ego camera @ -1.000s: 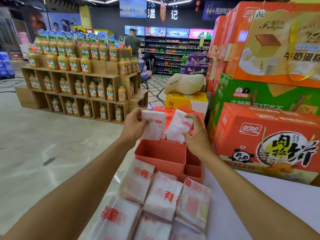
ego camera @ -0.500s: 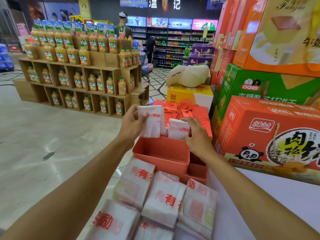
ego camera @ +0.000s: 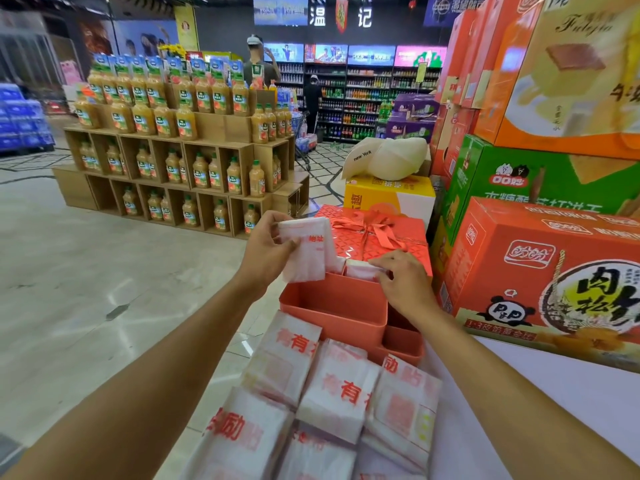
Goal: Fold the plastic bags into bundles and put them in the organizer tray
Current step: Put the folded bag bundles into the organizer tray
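My left hand [ego camera: 268, 249] grips a folded white plastic bag bundle [ego camera: 308, 254] with red print, upright above the far left corner of the orange organizer tray [ego camera: 332, 306]. My right hand [ego camera: 403, 282] presses a second white bundle [ego camera: 360, 271] down into a far compartment of the tray, fingers curled over its top edge. Only the top of that bundle shows. Several folded white bags [ego camera: 332, 389] with red characters lie in a pile on the table in front of the tray.
A red gift box with a ribbon [ego camera: 374, 233] sits just behind the tray. Large orange and green cartons [ego camera: 540, 258] stack up on the right. A wooden display of juice bottles [ego camera: 180, 150] stands on the shop floor to the left. Two people stand far back.
My right hand has pushed its bundle down from above the tray into a far compartment. My left hand still holds its bundle at about the same height.
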Demonstrator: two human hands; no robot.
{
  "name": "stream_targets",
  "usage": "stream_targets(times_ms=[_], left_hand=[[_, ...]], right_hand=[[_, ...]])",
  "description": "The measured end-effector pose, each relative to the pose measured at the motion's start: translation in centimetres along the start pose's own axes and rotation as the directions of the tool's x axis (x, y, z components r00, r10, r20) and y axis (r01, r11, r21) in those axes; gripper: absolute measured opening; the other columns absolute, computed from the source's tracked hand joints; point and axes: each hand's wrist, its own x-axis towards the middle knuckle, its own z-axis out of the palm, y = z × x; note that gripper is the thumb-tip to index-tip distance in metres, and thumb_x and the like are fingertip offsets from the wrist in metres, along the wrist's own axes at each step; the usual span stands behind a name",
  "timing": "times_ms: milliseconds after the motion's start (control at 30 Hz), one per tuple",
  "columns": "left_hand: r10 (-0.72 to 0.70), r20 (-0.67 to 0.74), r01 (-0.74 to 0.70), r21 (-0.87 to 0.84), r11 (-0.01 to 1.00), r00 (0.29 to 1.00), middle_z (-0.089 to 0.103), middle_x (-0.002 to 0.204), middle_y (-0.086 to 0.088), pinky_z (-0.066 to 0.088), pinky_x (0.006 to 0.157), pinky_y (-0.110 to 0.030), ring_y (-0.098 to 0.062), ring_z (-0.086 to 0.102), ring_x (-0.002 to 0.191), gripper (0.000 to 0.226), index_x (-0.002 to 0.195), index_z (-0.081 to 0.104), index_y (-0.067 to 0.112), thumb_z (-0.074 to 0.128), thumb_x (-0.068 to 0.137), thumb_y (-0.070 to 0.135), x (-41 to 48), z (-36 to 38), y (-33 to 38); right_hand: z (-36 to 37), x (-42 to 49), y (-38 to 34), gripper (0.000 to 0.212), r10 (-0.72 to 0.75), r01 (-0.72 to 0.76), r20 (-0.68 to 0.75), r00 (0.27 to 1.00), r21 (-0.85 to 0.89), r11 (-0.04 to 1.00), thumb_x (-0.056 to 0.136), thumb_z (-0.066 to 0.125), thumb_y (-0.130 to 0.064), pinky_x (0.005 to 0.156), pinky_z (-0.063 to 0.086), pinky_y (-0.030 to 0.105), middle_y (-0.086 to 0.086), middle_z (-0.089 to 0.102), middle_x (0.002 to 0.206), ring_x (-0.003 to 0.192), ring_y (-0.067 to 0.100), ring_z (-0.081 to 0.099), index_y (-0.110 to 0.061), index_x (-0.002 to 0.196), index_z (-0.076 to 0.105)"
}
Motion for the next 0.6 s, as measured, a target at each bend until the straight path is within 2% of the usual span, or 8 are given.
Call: stream_targets(times_ms=[200,300,400,500,600], left_hand=[[-0.007,0.014,0.007,-0.007,1.0,1.0,0.066,0.114,-0.004,0.064,0.075,-0.035,-0.019,0.067,0.107,0.024,0.11,0.056,0.015,0.07,0.093,0.005,0.0,0.0,-0.4],[0.007,0.01,-0.007,-0.008,1.0,1.0,0.066,0.112,-0.003,0.062,0.071,-0.029,-0.017,0.067,0.105,0.025,0.112,0.058,0.012,0.07,0.092,0.003,0.1,0.2,-0.3],[0.045,0.006,-0.045,-0.001,0.999,0.999,0.066,0.112,-0.001,0.059,0.068,-0.022,-0.013,0.067,0.103,0.027,0.114,0.058,0.011,0.072,0.092,0.004,1.0,0.3,0.3],[0.062,0.008,-0.062,-0.017,0.998,0.998,0.066,0.114,0.001,0.058,0.068,-0.021,-0.012,0.066,0.104,0.028,0.114,0.058,0.013,0.072,0.091,0.005,2.2,0.6,1.0],[0.062,0.016,-0.061,-0.038,0.997,0.998,0.067,0.113,0.003,0.059,0.067,-0.023,-0.008,0.069,0.1,0.037,0.123,0.053,0.017,0.071,0.093,0.006,3.1,1.2,1.1]], right_hand=[[-0.2,0.2,-0.3,0.029,0.073,-0.072,0.064,0.995,-0.015,0.997,0.093,0.065,-0.003,0.093,0.039,0.029,0.005,0.068,0.114,0.111,0.027,0.054,-0.014,0.118,0.077],[-0.8,-0.1,-0.9,0.034,0.057,-0.046,0.121,0.991,-0.098,0.994,0.098,0.056,-0.008,0.099,0.043,0.04,0.005,0.064,0.125,0.117,0.028,0.05,-0.016,0.128,0.07],[-1.6,-1.0,-2.2,0.046,-0.019,0.054,0.144,0.989,-0.239,0.969,0.1,0.051,-0.028,0.105,0.039,0.047,0.005,0.05,0.146,0.132,0.029,0.043,-0.021,0.146,0.051],[-1.7,-1.8,-3.9,0.068,0.016,0.042,0.284,0.959,-0.197,0.98,0.097,0.052,-0.056,0.123,0.018,0.046,0.004,0.03,0.164,0.151,0.027,0.023,-0.027,0.156,0.034],[-1.3,-1.8,-4.4,0.089,0.078,0.004,0.408,0.91,-0.194,0.981,0.09,0.043,-0.078,0.126,0.007,0.047,0.001,0.012,0.17,0.156,0.024,0.007,-0.03,0.161,0.017]])
